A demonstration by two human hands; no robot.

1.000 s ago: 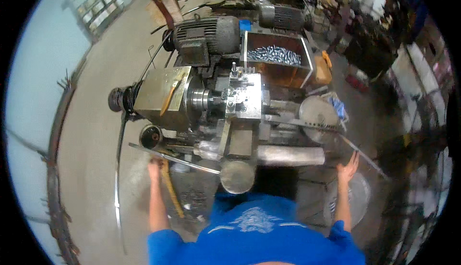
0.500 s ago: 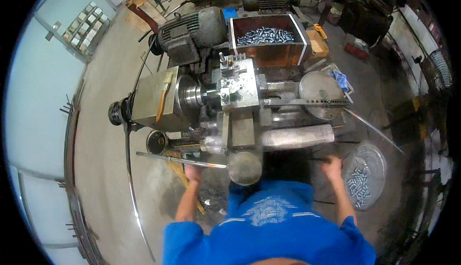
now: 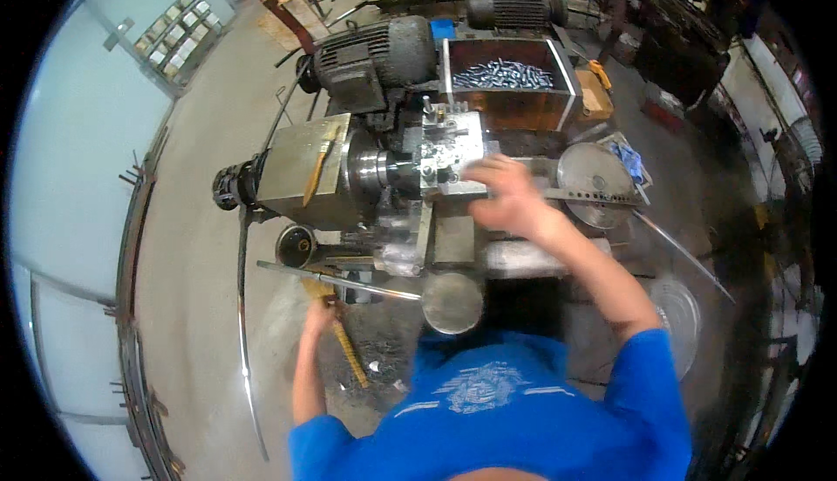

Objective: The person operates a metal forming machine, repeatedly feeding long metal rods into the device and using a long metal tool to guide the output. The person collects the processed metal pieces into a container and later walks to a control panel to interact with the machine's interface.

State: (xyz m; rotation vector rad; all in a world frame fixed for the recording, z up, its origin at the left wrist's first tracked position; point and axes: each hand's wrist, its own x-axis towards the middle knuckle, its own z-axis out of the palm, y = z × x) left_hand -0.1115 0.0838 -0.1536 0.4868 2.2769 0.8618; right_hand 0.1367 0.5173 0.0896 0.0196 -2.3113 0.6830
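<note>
Since half a second ago my right hand [image 3: 506, 197] has swung up from my side onto the lathe's tool block [image 3: 449, 145], fingers curled loosely against it, blurred. My left hand [image 3: 318, 313] grips one yellow-handled lever [image 3: 344, 346] below. I count two motors [image 3: 375, 58], one box of metal parts [image 3: 506, 75], and two round discs [image 3: 593, 180].

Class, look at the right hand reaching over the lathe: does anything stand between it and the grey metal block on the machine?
Nothing visible does. The right hand is blurred but already at the edge of the grey metal block, with no object between them.
</note>
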